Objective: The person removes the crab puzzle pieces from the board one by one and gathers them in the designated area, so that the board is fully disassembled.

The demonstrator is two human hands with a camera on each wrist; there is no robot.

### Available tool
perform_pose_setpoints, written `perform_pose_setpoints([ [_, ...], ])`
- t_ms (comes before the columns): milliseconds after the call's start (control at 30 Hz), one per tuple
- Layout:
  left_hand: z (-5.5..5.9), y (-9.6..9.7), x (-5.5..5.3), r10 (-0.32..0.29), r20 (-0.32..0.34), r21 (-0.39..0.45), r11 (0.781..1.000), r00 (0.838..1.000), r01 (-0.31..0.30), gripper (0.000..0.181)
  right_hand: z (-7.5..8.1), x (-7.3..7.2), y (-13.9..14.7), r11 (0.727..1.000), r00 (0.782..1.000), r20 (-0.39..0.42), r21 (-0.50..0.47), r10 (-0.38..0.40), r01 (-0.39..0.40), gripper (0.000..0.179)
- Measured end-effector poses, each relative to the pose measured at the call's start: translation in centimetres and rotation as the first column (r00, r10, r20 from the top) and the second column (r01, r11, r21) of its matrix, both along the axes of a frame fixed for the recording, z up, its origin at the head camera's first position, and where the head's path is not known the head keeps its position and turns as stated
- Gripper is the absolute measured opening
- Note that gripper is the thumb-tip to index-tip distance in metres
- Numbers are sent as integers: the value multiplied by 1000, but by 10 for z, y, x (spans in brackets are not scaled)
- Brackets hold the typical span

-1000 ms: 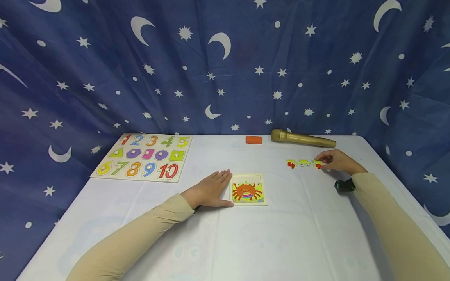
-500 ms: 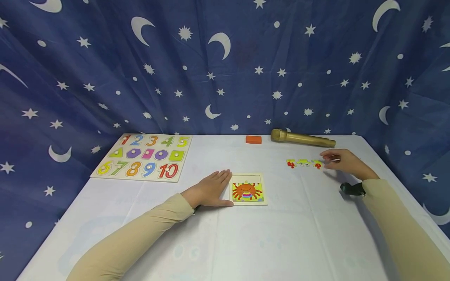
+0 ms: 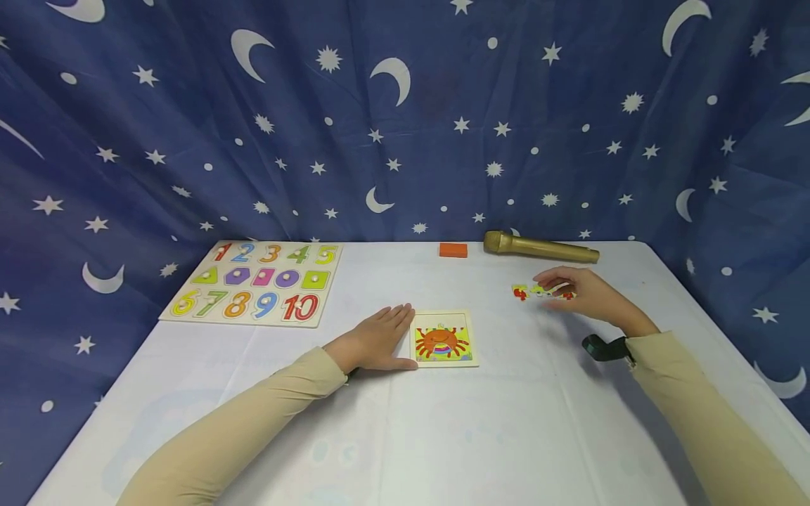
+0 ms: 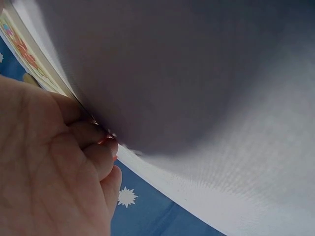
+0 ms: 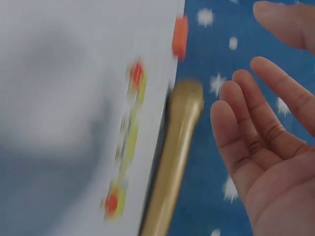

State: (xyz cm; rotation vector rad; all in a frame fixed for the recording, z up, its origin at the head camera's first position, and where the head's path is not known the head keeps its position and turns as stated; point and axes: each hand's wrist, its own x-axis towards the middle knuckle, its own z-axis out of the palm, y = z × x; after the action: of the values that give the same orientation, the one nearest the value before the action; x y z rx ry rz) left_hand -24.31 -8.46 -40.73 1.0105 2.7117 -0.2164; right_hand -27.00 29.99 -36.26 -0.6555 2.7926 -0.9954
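A small crab puzzle (image 3: 443, 344) in a pale wooden frame lies at the middle of the table, its top strip bare. My left hand (image 3: 378, 342) lies flat against the frame's left side, thumb by the lower corner. Farther right, three yellow-and-red puzzle pieces lie in a row: one with a red claw (image 3: 519, 293), one with eyes (image 5: 127, 140), another with red (image 5: 113, 200) on it. Over the row hovers my right hand (image 3: 588, 297), thumb and fingers apart and holding nothing; it partly hides the pieces in the head view.
A number and shape board (image 3: 253, 283) lies at the back left. Along the back edge are an orange block (image 3: 453, 250) and a gold microphone (image 3: 541, 247). Behind the white-covered table (image 3: 481, 436) hangs a blue star-and-moon curtain (image 3: 436, 91).
My right hand first drew back right from the row of pieces, then came left over it, empty. The left hand stays at the frame. The head view has shifted slightly.
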Motion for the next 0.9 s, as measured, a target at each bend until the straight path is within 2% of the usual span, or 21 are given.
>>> perform_pose_setpoints([
  [233, -2, -1, -1, -9, -19, -10, 1000, 1000, 9, 98, -5, -3, -55, 989, 990, 26, -49, 140, -139, 44],
  [500, -1, 0, -1, 3, -20, -4, 1000, 1000, -3, 99, -20, -8, -108, 962, 960, 81, -76, 269, -263, 44],
  [900, -4, -1, -4, 5, -9, -2, 1000, 1000, -5, 100, -34, -15, -156, 927, 915, 153, -25, 374, -374, 42],
])
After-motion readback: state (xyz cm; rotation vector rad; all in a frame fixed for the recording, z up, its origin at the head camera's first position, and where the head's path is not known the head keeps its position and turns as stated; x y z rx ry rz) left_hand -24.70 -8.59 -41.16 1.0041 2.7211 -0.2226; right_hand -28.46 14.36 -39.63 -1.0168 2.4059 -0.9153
